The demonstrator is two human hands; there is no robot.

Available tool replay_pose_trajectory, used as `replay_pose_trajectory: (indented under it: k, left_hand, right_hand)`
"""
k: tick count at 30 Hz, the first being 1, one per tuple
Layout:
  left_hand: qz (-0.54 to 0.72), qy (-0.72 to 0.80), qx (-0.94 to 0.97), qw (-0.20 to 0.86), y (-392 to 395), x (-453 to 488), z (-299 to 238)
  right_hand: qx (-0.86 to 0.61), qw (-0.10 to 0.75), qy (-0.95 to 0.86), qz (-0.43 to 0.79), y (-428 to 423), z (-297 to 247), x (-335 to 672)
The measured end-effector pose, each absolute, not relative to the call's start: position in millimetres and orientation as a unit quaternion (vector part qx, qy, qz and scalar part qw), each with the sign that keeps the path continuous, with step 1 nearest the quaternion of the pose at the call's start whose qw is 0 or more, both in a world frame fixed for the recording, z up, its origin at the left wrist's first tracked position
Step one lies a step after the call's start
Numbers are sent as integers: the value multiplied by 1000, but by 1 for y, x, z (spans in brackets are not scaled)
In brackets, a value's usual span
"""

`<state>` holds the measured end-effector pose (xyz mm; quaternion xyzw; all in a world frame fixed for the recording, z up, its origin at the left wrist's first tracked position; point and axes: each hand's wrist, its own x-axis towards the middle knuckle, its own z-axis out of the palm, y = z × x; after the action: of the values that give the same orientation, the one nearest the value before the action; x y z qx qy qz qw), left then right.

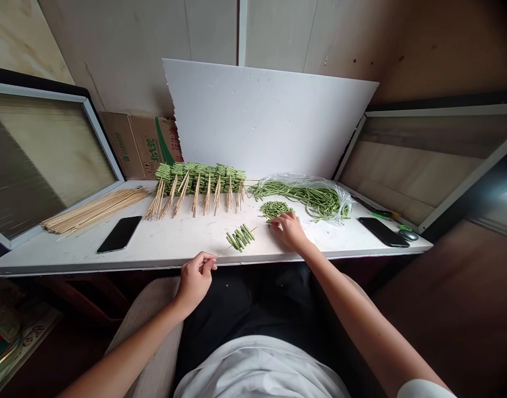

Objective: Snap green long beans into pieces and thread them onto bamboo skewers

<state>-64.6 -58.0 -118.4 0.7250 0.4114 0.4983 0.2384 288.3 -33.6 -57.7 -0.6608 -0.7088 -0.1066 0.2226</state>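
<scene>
My left hand (195,279) is at the table's front edge, pinching the end of a thin bamboo skewer. Several short green bean pieces (240,237) are threaded on that skewer, which is raised slightly over the white table (174,237). My right hand (289,231) rests on the table with fingers curled at the near edge of a small pile of cut bean pieces (274,209). Whether it holds a piece is hidden.
Finished bean skewers (199,185) lie in rows at the back. Bare bamboo skewers (94,210) are heaped at the left, beside a black phone (120,234). A plastic bag of long beans (315,198) lies at the right, with a second phone (383,231) and scissors (384,213).
</scene>
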Motion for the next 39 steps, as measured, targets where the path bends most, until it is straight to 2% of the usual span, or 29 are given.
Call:
replay_pose_trajectory:
  k: [5, 8, 10, 14, 17, 22, 27, 39]
  left_hand:
    - [500, 406, 728, 237, -58, -64, -118]
    - [498, 406, 729, 234, -58, -64, -119]
    - [499, 405, 729, 234, -57, -64, -119]
    - [503, 402, 729, 231, -57, -65, -119]
    - [498, 409, 730, 228, -57, -65, -118]
    - [491, 416, 730, 232, -57, -65, -117]
    - [489, 416, 730, 233, -56, -65, -119]
    - [486, 415, 733, 231, -56, -65, -118]
  right_hand:
    - [-679, 220, -691, -110, -35, -57, 288]
    - [-659, 298, -687, -73, -35, -55, 287]
    - [-629, 380, -678, 10, -37, -51, 282]
    - [-537, 504, -614, 285, -46, -44, 264]
    - [-486, 541, -550, 411, -52, -45, 251]
    - [-414, 558, -474, 540, -58, -46, 236]
    - [-387, 562, -441, 583, -63, -42, 229]
    - [-385, 556, -442, 590, -64, -43, 229]
